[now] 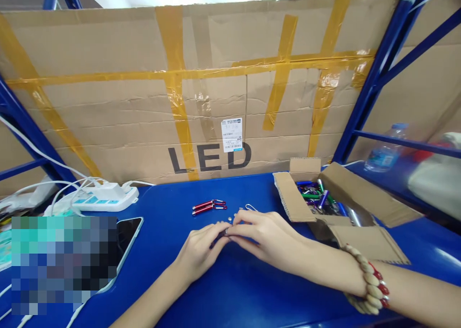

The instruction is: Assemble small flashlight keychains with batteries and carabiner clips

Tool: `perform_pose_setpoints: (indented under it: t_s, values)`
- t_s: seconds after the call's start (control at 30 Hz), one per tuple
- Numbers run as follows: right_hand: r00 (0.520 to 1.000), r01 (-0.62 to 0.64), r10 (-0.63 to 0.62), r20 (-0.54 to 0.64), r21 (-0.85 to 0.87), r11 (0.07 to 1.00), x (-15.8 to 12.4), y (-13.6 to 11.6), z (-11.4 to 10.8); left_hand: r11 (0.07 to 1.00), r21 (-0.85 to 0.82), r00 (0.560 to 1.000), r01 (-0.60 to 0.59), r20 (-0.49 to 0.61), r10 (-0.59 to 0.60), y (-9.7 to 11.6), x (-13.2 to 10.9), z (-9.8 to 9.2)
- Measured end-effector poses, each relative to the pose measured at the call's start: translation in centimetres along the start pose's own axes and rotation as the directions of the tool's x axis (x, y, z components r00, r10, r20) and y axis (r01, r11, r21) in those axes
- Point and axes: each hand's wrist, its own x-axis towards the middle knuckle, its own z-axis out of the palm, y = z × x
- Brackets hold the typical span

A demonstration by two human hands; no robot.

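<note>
My left hand (198,250) and my right hand (266,233) meet fingertip to fingertip over the blue table. Both are closed in a pinch around a small dark object (224,232), mostly hidden by the fingers, so its kind cannot be made out. Just beyond the fingertips lies a tiny silvery round piece (229,219). A wire clip (251,207) shows behind my right hand. Farther back, two slim red metal tubes with silver clips (209,206) lie side by side.
To the right stands an open cardboard box (293,203) with several colourful metal tubes inside. A phone (131,232) and a white power strip (122,200) with cables are at left. A large cardboard sheet (137,126) rises behind, between blue frame posts (378,73).
</note>
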Motion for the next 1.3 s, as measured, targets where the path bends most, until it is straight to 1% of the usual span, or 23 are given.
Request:
perform_pose_setpoints:
  t_s: [0.07, 0.1, 0.17, 0.23, 0.27, 0.33, 0.37, 0.4, 0.43, 0.47, 0.5, 0.53, 0.57, 0.63, 0.7, 0.8, 0.9, 1.03, 1.07, 1.1, 1.17, 1.23, 1.3]
  values:
    - [0.995, -0.023, 0.026, 0.093, -0.027, 0.999, 0.1, -0.2, -0.7, 1.000, -0.006, 0.999, -0.013, 0.031, 0.013, -0.1, 0.2, 0.2]
    - [0.993, -0.037, 0.039, 0.109, -0.020, 0.999, 0.2, -0.1, -1.3, 1.000, -0.014, 0.999, -0.011, 0.034, 0.011, -0.1, 0.2, 0.3]
    - [0.993, -0.097, 0.096, 0.063, -0.002, 0.995, 0.2, 1.1, -3.0, 0.999, -0.025, 0.998, 0.037, 0.056, -0.036, -0.1, 0.3, 0.5]
    - [0.977, -0.211, 0.209, -0.044, -0.030, 0.977, -0.3, 3.6, -5.1, 0.998, -0.015, 0.995, 0.055, 0.086, -0.053, -0.2, 0.2, 0.6]
    - [0.954, -0.295, 0.290, -0.072, -0.076, 0.952, -0.8, 5.2, -6.2, 0.999, 0.003, 0.995, 0.040, 0.093, -0.040, -0.3, 0.2, 0.6]
    - [0.891, -0.450, 0.452, -0.041, -0.225, 0.864, -2.4, 8.9, -8.1, 0.998, 0.054, 0.997, -0.010, 0.079, 0.006, -0.6, 0.2, 0.5]
    - [0.854, -0.494, 0.520, -0.010, -0.324, 0.806, -3.5, 10.7, -8.7, 0.996, 0.076, 0.997, -0.035, 0.075, 0.030, -0.8, 0.2, 0.4]
    - [0.821, -0.502, 0.568, 0.057, -0.404, 0.765, -4.5, 12.3, -9.1, 0.994, 0.094, 0.996, -0.057, 0.073, 0.050, -0.9, 0.2, 0.3]
    - [0.783, -0.489, 0.600, 0.165, -0.433, 0.757, -5.6, 13.7, -9.2, 0.991, 0.112, 0.995, -0.070, 0.074, 0.062, -1.0, 0.3, 0.2]
    - [0.745, -0.463, 0.596, 0.299, -0.410, 0.786, -6.6, 14.8, -9.2, 0.989, 0.123, 0.994, -0.085, 0.073, 0.076, -1.1, 0.3, 0.1]
    - [0.706, -0.463, 0.582, 0.403, -0.360, 0.810, -7.5, 15.5, -8.9, 0.987, 0.133, 0.994, -0.094, 0.068, 0.085, -1.2, 0.4, 0.0]
    - [0.680, -0.472, 0.557, 0.477, -0.297, 0.830, -8.3, 16.1, -8.5, 0.986, 0.140, 0.994, -0.095, 0.069, 0.086, -1.2, 0.4, 0.0]
    - [0.673, -0.483, 0.535, 0.511, -0.243, 0.841, -8.8, 16.4, -8.0, 0.984, 0.151, 0.994, -0.093, 0.071, 0.083, -1.3, 0.4, 0.0]
    - [0.696, -0.501, 0.527, 0.487, -0.197, 0.843, -9.5, 16.6, -7.0, 0.983, 0.165, 0.994, -0.078, 0.086, 0.064, -1.6, 0.4, 0.1]
    - [0.712, -0.505, 0.541, 0.447, -0.209, 0.837, -9.6, 16.7, -6.3, 0.985, 0.162, 0.994, -0.057, 0.098, 0.042, -1.9, 0.3, 0.2]
    - [0.715, -0.497, 0.534, 0.451, -0.208, 0.842, -9.4, 16.8, -5.7, 0.987, 0.159, 0.995, -0.028, 0.095, 0.013, -2.4, 0.1, 0.4]
    - [0.716, -0.508, 0.536, 0.448, -0.192, 0.840, -9.1, 16.9, -5.8, 0.983, 0.180, 0.995, -0.028, 0.094, 0.011, -2.6, 0.1, 0.5]
    - [0.737, -0.506, 0.616, 0.279, -0.378, 0.776, -8.9, 17.1, -6.7, 0.980, 0.197, 0.994, -0.041, 0.109, 0.020, -2.4, 0.4, 0.5]
    - [0.740, -0.505, 0.619, 0.263, -0.391, 0.770, -8.9, 17.2, -7.0, 0.979, 0.197, 0.994, -0.046, 0.109, 0.024, -2.4, 0.5, 0.5]
    - [0.736, -0.506, 0.614, 0.284, -0.371, 0.779, -9.0, 17.5, -7.2, 0.979, 0.196, 0.994, -0.052, 0.108, 0.031, -2.4, 0.6, 0.5]
    - [0.699, -0.521, 0.586, 0.410, -0.270, 0.810, -9.2, 18.0, -7.5, 0.978, 0.199, 0.993, -0.064, 0.106, 0.043, -2.4, 0.6, 0.4]
    - [0.631, -0.554, 0.563, 0.534, -0.197, 0.809, -9.5, 18.6, -7.5, 0.977, 0.201, 0.993, -0.069, 0.104, 0.049, -2.3, 0.7, 0.4]
    - [0.577, -0.589, 0.552, 0.602, -0.162, 0.792, -9.7, 19.1, -7.2, 0.978, 0.199, 0.994, -0.063, 0.102, 0.044, -2.3, 0.7, 0.3]
